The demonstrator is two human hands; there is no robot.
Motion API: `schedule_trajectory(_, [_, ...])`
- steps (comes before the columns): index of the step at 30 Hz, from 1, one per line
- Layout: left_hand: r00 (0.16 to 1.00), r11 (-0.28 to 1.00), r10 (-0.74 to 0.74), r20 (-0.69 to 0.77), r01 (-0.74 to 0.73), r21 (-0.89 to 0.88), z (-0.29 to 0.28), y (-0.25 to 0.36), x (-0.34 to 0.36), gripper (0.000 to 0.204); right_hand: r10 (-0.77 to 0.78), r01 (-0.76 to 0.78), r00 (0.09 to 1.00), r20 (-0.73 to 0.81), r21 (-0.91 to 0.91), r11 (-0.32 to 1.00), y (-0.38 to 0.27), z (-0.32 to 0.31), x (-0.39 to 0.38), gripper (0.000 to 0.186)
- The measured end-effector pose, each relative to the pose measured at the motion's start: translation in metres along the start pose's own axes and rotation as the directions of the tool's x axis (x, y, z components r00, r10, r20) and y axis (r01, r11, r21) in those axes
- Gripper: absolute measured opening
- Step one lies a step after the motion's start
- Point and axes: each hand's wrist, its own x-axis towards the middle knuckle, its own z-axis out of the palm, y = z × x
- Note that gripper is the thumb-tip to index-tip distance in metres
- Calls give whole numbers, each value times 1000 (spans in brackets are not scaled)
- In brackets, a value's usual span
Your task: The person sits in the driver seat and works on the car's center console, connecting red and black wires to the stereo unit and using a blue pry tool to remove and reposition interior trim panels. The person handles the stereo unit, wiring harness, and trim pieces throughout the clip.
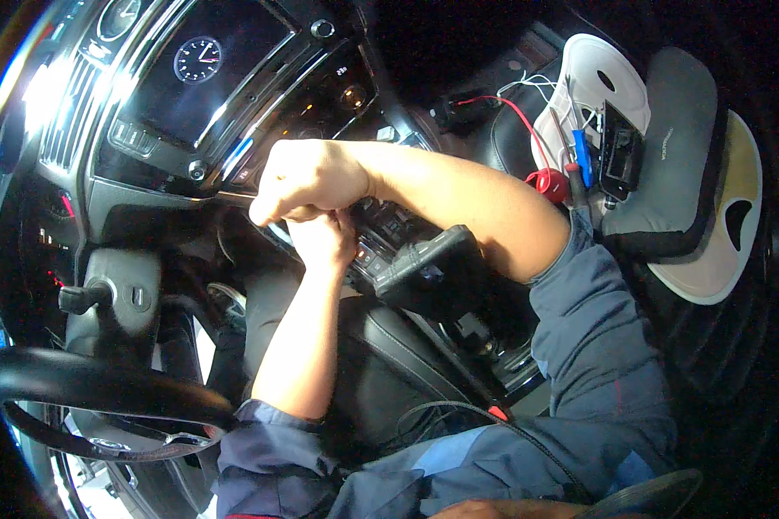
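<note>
the right hand point(310, 177) and left hand point(322, 242) were held curled together over the centre console point(371, 258), below the dashboard screen point(238, 73), perhaps braced for leverage, though whether anything was gripped could not be told.

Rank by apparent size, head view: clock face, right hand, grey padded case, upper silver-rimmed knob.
1. Grey padded case
2. Right hand
3. Clock face
4. Upper silver-rimmed knob
Apparent size only; true sizes unsure, since camera distances differ.

clock face point(198, 60) on screen point(251, 52): hour marks | grey case point(666, 164): lettering | console panel point(327, 91): digits
</note>
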Motion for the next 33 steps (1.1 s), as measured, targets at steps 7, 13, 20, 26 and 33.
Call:
schedule_trajectory(7, [968, 782, -249, 42, 227, -581, -2, 14, 11, 35, 802, -739, 580, -142, 322, 591, -49, 17, 6, 33])
schedule_trajectory(13, [999, 994, 0, -41, 5, 111, 2, 8, 2, 35, 655, -707, 690, 309, 481, 518, -22, -2, 4, 45])
schedule_trajectory(20, [991, 982, -122, -47, 113, -148, 3, 15, 9, 47, 419, -384, 908, -14, -430, 817, -57, -11, 24, 47])
schedule_trajectory(26, [988, 999, -13, 154, 20, -43, -6, 6, 13, 42, 653, -301, 718, 243, -737, 605, -70, -28, 39, 26])
schedule_trajectory(33, [999, 998, -10, 39, 13, -66, -11, 16, 9, 35, 674, -251, 651, 349, -739, 625, -79, -33, 52, 27])
